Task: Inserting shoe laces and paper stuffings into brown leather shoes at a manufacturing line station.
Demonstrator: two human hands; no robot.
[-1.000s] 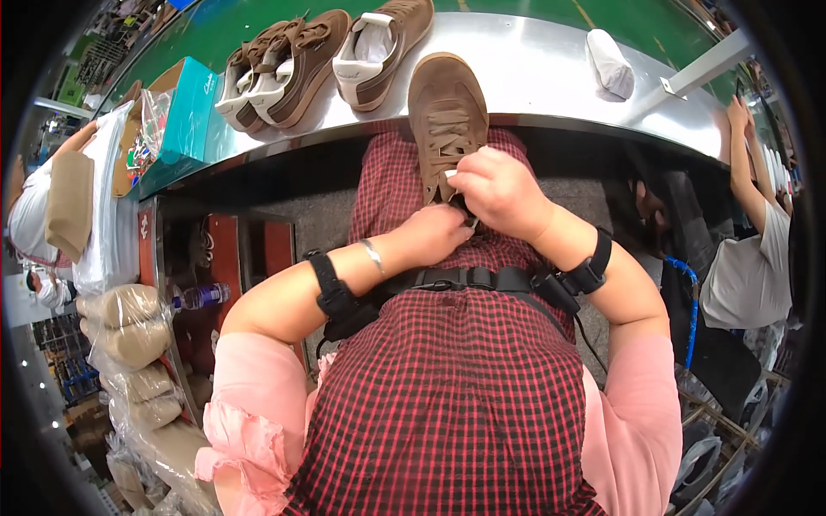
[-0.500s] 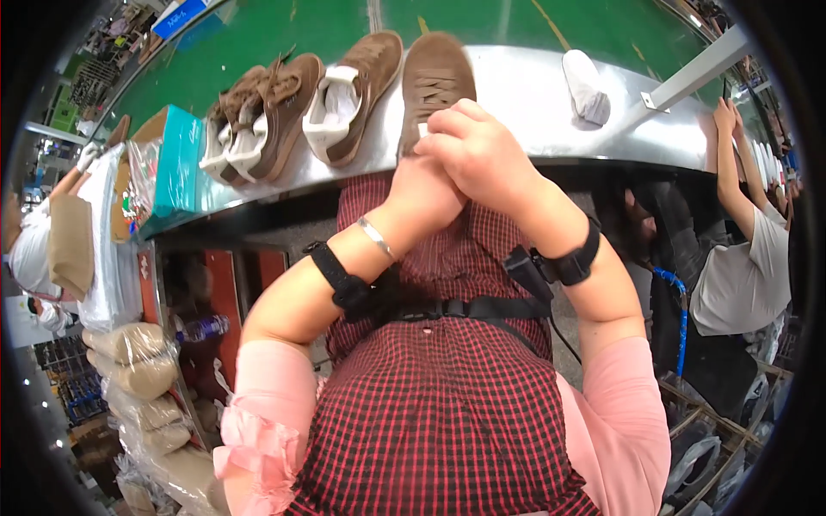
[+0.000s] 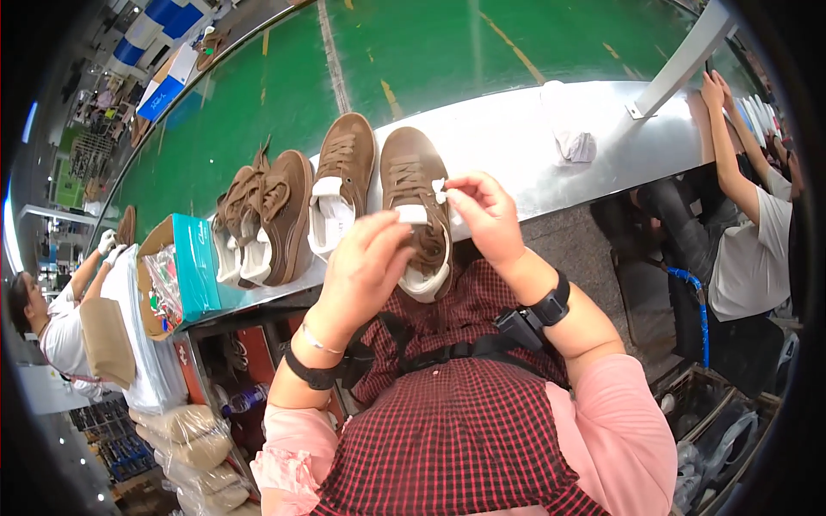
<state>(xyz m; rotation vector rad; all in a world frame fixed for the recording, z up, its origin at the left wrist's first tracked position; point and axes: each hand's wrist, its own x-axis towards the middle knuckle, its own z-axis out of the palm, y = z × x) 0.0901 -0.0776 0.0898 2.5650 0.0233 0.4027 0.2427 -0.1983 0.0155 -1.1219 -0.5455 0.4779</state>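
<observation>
A brown suede lace-up shoe (image 3: 404, 159) with a white lining stands on the metal ledge in front of me, toe pointing away. Over the left side of its opening hovers my left hand (image 3: 357, 271), blurred, its fingers loosely stretched toward the white tongue label. My right hand (image 3: 489, 215) pinches a small white scrap (image 3: 440, 190) between thumb and forefinger, just right of the laces. What the scrap is made of cannot be made out. Close by on the left stands a matching brown shoe (image 3: 346, 142).
Farther left are more brown shoes (image 3: 288, 202), then a teal box (image 3: 196, 262). A white bundle (image 3: 572, 129) lies on the metal ledge (image 3: 499, 120), near a metal post (image 3: 680, 64). Beyond runs a green conveyor surface (image 3: 447, 43). Other people work at both sides.
My hands, together over the shoe before, are now apart, the right with a white scrap. The shoe's opening has come into sight as the view shifted.
</observation>
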